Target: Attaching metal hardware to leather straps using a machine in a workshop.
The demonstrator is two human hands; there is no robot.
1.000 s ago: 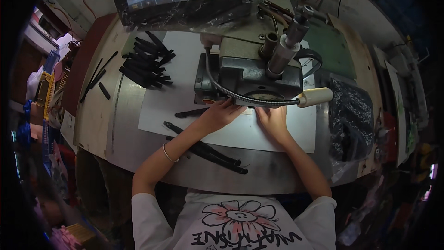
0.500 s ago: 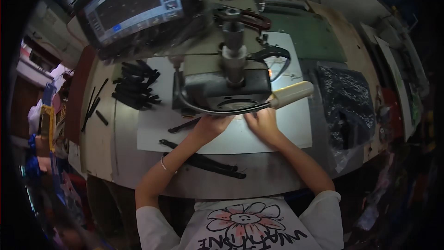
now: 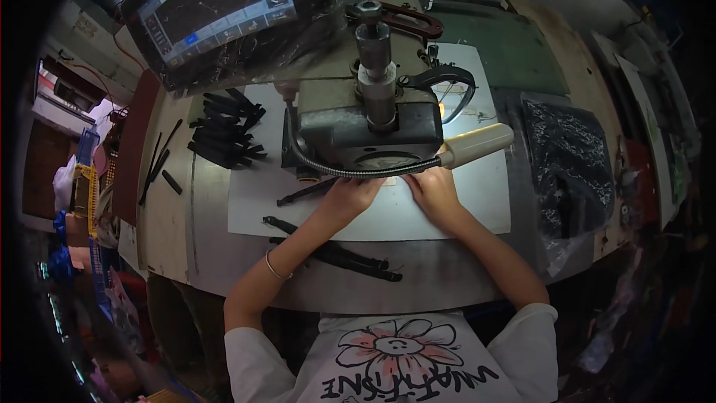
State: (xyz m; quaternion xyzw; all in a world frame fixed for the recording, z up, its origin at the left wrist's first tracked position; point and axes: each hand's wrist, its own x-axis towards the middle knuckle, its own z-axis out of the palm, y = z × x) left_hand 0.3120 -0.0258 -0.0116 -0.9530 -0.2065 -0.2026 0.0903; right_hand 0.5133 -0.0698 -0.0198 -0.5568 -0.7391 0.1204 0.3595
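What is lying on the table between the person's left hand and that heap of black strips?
In the head view, one loose black strip lies on white sheet, between left hand and heap of black strips.

The machine head hides both hands' fingertips and whatever they hold.

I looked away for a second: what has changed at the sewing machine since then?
Hardly anything: only the view tilted. The left hand and right hand stay flat on the white sheet under the grey sewing machine head. The black straps lie unmoved.
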